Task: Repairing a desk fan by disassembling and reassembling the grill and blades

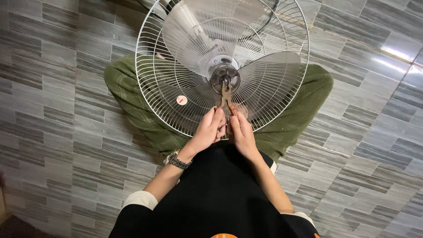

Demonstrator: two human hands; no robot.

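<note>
Head view looks straight down on a pair of pliers [226,98], gripped by both hands, its nose set against the dark hub [225,78] at the centre of a fan. Left hand [210,128] is curled closed round one handle of the pliers, and right hand [241,130] is curled closed round the other, the two hands touching each other just below the hub. Three translucent grey blades [269,77] spread out from the hub, lying inside a white wire guard [152,88] that carries a small round sticker [182,100]. A metal bracelet [178,160] sits on the left wrist. Beneath the guard are crossed legs in green checked trousers [128,94], on a floor of grey tiles [53,110].
</note>
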